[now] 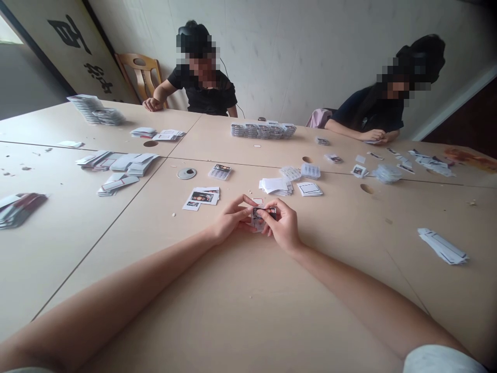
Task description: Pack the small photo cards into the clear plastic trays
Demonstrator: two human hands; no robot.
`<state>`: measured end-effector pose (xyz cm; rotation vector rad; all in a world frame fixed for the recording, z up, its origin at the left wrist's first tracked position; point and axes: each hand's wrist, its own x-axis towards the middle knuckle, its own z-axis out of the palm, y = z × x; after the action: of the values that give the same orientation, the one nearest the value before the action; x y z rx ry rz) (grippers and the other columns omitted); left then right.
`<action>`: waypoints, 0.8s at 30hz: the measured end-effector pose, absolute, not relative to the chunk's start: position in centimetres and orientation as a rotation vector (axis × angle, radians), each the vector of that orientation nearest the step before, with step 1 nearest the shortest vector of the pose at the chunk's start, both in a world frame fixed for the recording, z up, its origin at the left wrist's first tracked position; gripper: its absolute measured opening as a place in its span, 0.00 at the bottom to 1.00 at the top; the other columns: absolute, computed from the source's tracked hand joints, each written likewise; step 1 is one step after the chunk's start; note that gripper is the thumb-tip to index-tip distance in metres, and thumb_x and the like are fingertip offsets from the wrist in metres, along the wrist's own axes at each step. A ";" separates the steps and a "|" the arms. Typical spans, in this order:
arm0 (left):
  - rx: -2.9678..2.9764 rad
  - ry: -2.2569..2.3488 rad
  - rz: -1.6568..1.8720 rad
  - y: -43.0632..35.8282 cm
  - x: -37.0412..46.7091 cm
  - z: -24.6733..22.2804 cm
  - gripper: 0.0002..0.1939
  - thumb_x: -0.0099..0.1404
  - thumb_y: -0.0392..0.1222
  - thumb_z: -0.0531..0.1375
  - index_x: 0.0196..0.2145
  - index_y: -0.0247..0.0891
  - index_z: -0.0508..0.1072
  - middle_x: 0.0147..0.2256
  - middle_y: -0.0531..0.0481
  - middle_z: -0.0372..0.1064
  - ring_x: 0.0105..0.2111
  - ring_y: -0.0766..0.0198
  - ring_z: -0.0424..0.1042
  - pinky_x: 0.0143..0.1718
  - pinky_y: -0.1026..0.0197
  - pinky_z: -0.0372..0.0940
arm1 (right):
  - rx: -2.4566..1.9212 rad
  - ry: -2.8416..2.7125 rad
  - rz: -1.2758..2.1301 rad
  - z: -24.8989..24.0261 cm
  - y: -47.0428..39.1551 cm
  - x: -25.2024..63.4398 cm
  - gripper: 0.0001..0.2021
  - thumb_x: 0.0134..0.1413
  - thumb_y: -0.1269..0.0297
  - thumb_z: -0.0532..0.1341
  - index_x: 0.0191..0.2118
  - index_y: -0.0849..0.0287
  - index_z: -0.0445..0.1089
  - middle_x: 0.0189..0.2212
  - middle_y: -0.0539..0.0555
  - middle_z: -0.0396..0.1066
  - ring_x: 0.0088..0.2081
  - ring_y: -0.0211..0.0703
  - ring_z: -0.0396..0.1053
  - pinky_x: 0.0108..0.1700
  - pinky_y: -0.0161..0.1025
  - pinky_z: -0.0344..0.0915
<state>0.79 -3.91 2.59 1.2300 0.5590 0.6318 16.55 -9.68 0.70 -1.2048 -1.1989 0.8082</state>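
Note:
Both hands meet over the table near the middle of the view. My left hand grips the left side of a small clear plastic case. My right hand holds its right side, with the thumb on a dark printed picture card lying across the top of the case. Just beyond my fingers lies a red-edged label. Printed photo cards lie to the left. White cards and a clear compartment case are beyond my right hand, beside a stack of black-framed cards.
Another case sits by a round metal cap. Stacked cases stand farther back. White packets lie left, paper strips right. Two people sit across the table; one person's hands hold something small.

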 end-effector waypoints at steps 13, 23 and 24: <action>1.241 0.576 0.650 -4.0 0.8 2.4 0.14 0.63 0.50 0.60 0.39 0.38 0.64 0.33 0.50 0.71 0.32 0.61 0.75 0.34 0.58 0.72 | -1.213 -1.200 0.810 0.9 -9.8 16.6 0.12 0.50 0.55 0.65 0.30 0.56 0.64 0.18 0.46 0.70 0.13 0.36 0.66 0.12 0.30 0.56; 1.228 0.596 0.647 -3.9 0.9 2.3 0.15 0.62 0.51 0.61 0.39 0.37 0.64 0.33 0.50 0.71 0.32 0.61 0.75 0.35 0.57 0.72 | -1.247 -1.212 0.788 0.7 -9.7 16.5 0.13 0.50 0.53 0.65 0.31 0.56 0.64 0.17 0.46 0.69 0.13 0.36 0.64 0.11 0.30 0.55; 1.229 0.596 0.649 -4.0 0.9 2.3 0.16 0.62 0.51 0.61 0.39 0.37 0.64 0.33 0.49 0.71 0.32 0.61 0.75 0.35 0.57 0.72 | -1.250 -1.211 0.788 0.8 -9.7 16.5 0.14 0.49 0.52 0.65 0.31 0.56 0.64 0.18 0.46 0.69 0.13 0.36 0.64 0.11 0.30 0.54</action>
<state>0.87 -3.95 2.29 1.2285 0.5961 0.6486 16.50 -9.72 0.75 -1.2499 -1.2106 0.7878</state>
